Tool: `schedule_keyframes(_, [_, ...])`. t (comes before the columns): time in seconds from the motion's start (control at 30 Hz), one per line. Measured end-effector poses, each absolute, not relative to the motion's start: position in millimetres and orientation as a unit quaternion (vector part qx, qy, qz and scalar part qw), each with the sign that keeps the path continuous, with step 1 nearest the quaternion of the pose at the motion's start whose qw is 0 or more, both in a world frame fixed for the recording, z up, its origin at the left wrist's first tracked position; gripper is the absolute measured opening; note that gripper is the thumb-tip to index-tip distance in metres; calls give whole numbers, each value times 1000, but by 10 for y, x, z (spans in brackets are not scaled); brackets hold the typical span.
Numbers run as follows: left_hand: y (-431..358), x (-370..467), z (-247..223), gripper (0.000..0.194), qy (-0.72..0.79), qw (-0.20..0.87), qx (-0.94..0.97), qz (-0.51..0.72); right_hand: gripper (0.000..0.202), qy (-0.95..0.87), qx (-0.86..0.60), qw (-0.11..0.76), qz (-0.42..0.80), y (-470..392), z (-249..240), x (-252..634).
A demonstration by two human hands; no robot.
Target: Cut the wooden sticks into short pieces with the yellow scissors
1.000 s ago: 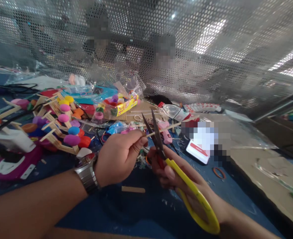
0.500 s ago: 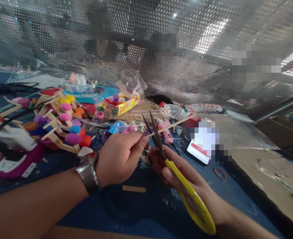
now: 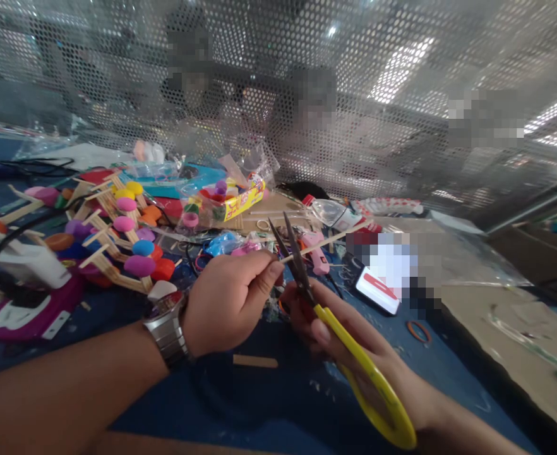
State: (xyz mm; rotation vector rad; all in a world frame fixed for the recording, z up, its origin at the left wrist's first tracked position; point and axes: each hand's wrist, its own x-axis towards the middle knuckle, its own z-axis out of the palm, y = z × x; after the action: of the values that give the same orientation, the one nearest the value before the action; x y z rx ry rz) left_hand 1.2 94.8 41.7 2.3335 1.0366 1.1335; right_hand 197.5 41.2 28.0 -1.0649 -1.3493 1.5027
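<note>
My left hand (image 3: 233, 300), with a metal watch at the wrist, pinches the near end of a thin wooden stick (image 3: 333, 238) between thumb and forefinger. The stick slants up to the right. My right hand (image 3: 335, 322) grips yellow-handled scissors (image 3: 377, 385), its fingers partly hidden behind them. Their blades point up and stand slightly apart, crossing the stick close to my left fingertips. A short flat piece of wooden stick (image 3: 254, 361) lies on the blue surface below my hands.
Wooden-stick pieces with colourful caps (image 3: 139, 265) crowd the left, beside a purple case (image 3: 32, 316). Behind are a yellow box (image 3: 244, 202), a pink glue gun (image 3: 316, 253) and a clear bottle (image 3: 330, 213). At right lie a lit phone (image 3: 377, 292), a rubber band (image 3: 418, 332) and cardboard (image 3: 491, 341).
The scissor handles have shifted slightly right and down, and the blades look a little wider apart. The left hand keeps its pinch on the stick, almost unmoved.
</note>
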Motion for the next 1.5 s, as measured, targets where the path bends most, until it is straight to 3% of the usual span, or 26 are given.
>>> schedule_keyframes(0.37, [956, 17, 412, 36, 363, 186, 817, 406, 53, -542, -444, 424, 574, 416, 316, 1940])
schedule_keyframes(0.67, [948, 15, 418, 32, 357, 182, 822, 404, 39, -566, -439, 394, 576, 378, 371, 1899])
schedule_keyframes(1.5, [954, 20, 394, 31, 369, 229, 809, 396, 54, -509, -445, 421, 605, 406, 223, 1959])
